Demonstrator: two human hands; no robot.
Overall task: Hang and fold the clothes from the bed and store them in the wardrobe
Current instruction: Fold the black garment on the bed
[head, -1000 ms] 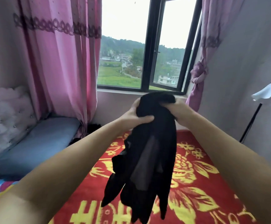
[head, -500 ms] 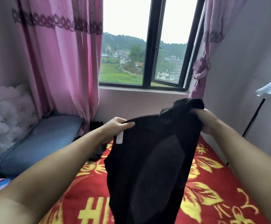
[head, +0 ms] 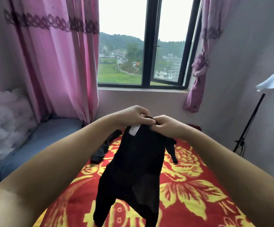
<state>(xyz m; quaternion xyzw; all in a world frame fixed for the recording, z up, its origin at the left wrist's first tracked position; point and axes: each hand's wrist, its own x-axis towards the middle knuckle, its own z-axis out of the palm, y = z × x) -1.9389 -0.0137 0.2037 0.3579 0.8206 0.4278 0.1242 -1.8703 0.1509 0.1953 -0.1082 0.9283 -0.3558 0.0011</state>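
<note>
Filling the lower half of the room, the bed lies under a red blanket printed with big yellow flowers, running from six o'clock up toward the window wall. At nine o'clock a pink tufted headboard stands against the wall, with a grey-blue pillow lying just beside it. Above that, from ten to eleven o'clock, hangs a pink curtain with a purple lace band across it. At twelve o'clock the dark-framed window looks out on green hills and houses. A second curtain is knotted at about one o'clock. At three o'clock a black floor lamp leans up with a white frilled shade.

Held up over the middle of the bed is a black garment, hanging down toward six o'clock from the person's two hands, clear of the blanket as far as I can tell. Its lower part is sheer, and a white label shows at the top edge. Both hands meet at its top: the left hand has curled fingers pinching the fabric just above the label, and the right hand has its fingers curled, gripping the bunched edge right beside it. A darker heap of clothing lies on the blanket behind, at about ten o'clock of the garment.
</note>
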